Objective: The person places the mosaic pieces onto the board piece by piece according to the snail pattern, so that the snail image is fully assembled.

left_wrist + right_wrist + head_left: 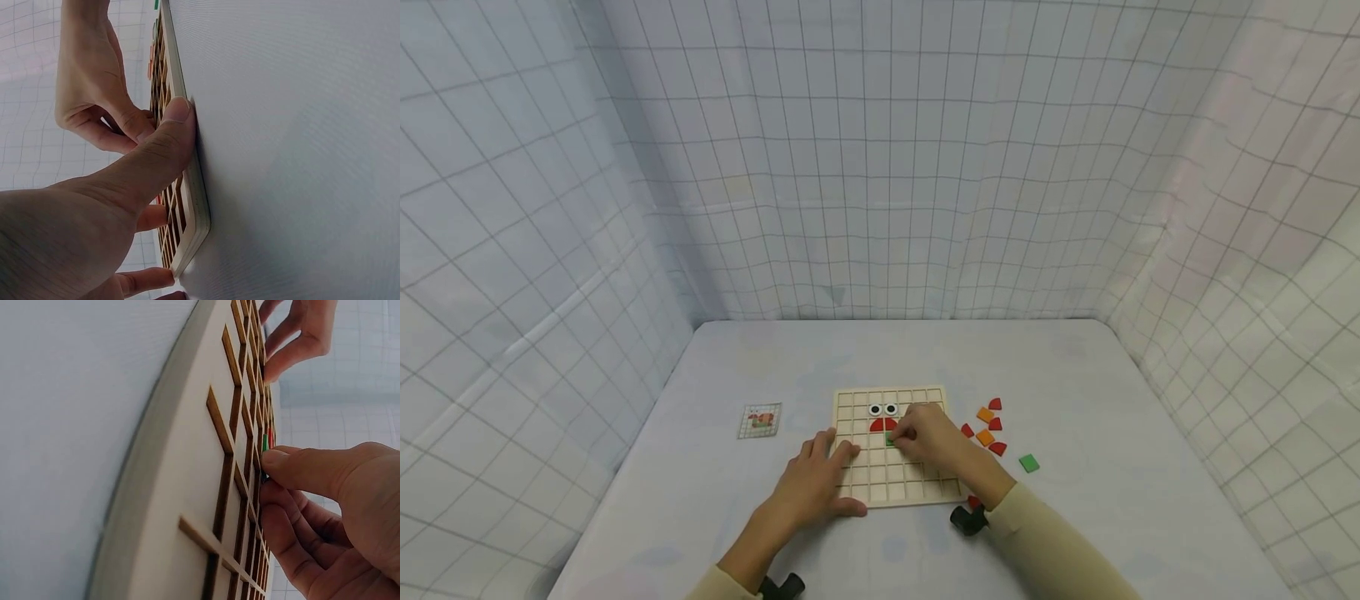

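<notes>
A pale wooden grid board (877, 492) lies flat on the table. Set in its cells are two eye pieces (883, 410), with two red quarter-round tiles (876, 426) just below them. My right hand (928, 435) pinches a green square tile (890, 439) between thumb and fingertips, at a cell under the red ones; the right wrist view shows the green tile's edge (265, 442) by the thumb. Spread over the board's near left corner, my left hand (812, 483) rests its thumb (178, 111) on the front edge and its fingers along the left side.
Right of the board lie several loose red quarter-round tiles (996, 424), orange squares (985, 437) and a green square (1029, 463). Another red piece (973, 502) is partly hidden by the right wrist. A picture card (760, 421) sits to the left. Gridded white cloth walls surround the table.
</notes>
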A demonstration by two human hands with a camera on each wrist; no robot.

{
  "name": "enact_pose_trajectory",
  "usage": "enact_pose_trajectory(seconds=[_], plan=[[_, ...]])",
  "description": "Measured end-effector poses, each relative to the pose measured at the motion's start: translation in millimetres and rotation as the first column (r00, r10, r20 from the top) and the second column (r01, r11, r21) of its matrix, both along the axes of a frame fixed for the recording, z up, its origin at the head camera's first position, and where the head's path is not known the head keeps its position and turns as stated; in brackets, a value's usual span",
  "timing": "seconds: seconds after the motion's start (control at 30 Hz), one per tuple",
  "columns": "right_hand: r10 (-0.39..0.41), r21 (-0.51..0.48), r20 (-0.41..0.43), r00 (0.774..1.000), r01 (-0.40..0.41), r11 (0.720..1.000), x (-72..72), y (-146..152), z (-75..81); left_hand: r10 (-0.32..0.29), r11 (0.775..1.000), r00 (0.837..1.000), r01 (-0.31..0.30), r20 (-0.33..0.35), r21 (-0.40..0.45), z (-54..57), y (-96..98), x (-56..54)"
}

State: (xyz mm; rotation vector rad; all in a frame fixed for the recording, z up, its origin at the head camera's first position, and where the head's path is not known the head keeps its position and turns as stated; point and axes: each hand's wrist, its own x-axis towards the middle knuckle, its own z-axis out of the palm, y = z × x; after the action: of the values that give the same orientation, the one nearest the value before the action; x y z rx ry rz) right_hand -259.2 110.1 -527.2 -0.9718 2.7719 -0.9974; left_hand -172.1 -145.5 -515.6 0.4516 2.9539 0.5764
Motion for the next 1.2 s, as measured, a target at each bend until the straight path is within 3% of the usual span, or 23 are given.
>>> enact_pose_trajectory(seconds=[0.27, 0.53, 0.77, 1.03, 1.2], plan=[[-0.005, 0.010, 0.051, 0.999, 0.004, 1.000, 0.9, 7.2, -0.7, -0.003, 1.000, 1.000, 0.003, -0.001, -0.001, -0.4, -0.1, -0.6], [-0.003, -0.003, 0.029, 1.000, 0.004, 1.000, 4.5, 19.9, 1.9, 0.003, 1.000, 1.000, -0.003, 0.013, 0.003, -0.8, 0.0, -0.6], [-0.089, 0.020, 0.009, 0.996, 0.089, 0.996, 7.6, 38.3, 4.3, 0.001, 1.000, 1.000, -0.001, 0.012, 0.009, -2.1, -1.1, -0.4], [-0.210, 0.027, 0.118, 0.971, 0.208, 0.978, 7.5, 71.3, 8.1, 0.010, 1.000, 1.000, -0.010, 0.016, 0.001, -3.7, -1.1, -1.6], [-0.247, 0.068, 0.112, 0.963, 0.241, 0.968, 6.7, 89.6, 7.1, 0.008, 1.000, 1.000, -0.008, 0.014, -0.007, -4.6, -1.5, -1.9]])
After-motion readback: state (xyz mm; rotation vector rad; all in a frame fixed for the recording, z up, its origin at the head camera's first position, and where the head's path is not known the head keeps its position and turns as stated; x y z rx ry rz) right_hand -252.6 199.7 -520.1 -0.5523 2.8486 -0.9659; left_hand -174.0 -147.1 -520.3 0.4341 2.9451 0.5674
